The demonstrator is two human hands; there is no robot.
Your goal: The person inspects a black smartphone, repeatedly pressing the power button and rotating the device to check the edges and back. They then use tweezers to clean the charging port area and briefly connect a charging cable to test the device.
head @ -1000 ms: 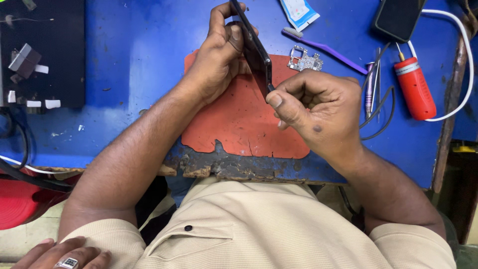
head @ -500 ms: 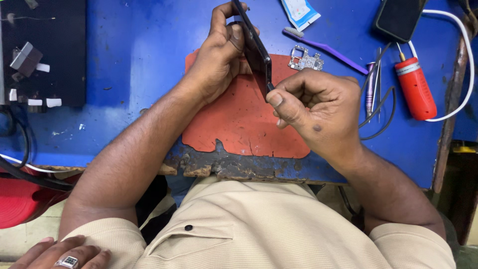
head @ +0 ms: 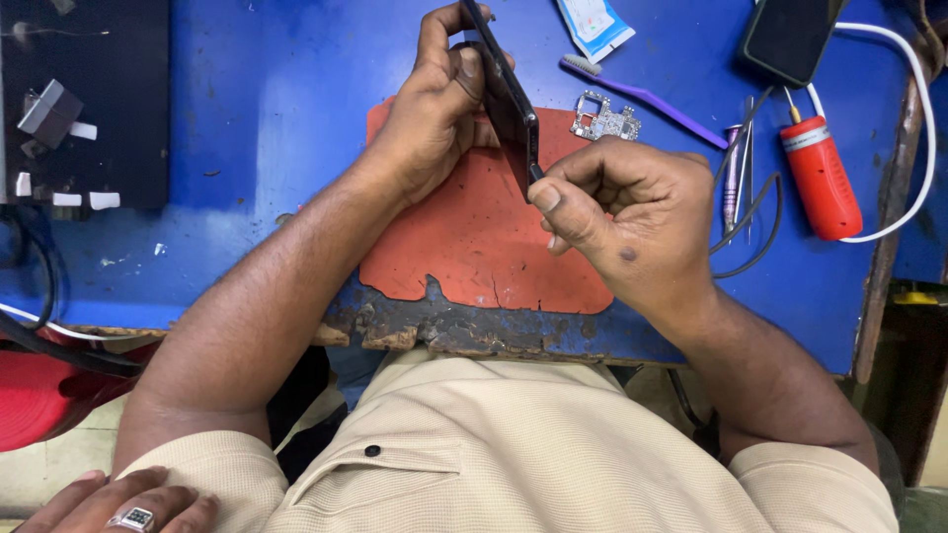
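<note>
My left hand (head: pixel 434 114) grips a dark smartphone (head: pixel 506 94), held on edge and tilted above a red work mat (head: pixel 464 242) on the blue bench. My right hand (head: pixel 632 212) pinches the phone's near lower corner between thumb and fingers; whether a small tool sits in that pinch is hidden. A small bare circuit board (head: pixel 604 118) lies on the bench just beyond my right hand.
A purple brush (head: pixel 647 99), a white-blue packet (head: pixel 592 22), tweezers (head: pixel 736 173), a red cylindrical tool (head: pixel 820 178) with a white cable, and another dark phone (head: pixel 790 35) lie at right. A black tray (head: pixel 84 104) stands at left. Another person's ringed hand (head: pixel 123 508) rests at bottom left.
Both hands and the phone hold almost the same pose; only a slight shift of the grip shows.
</note>
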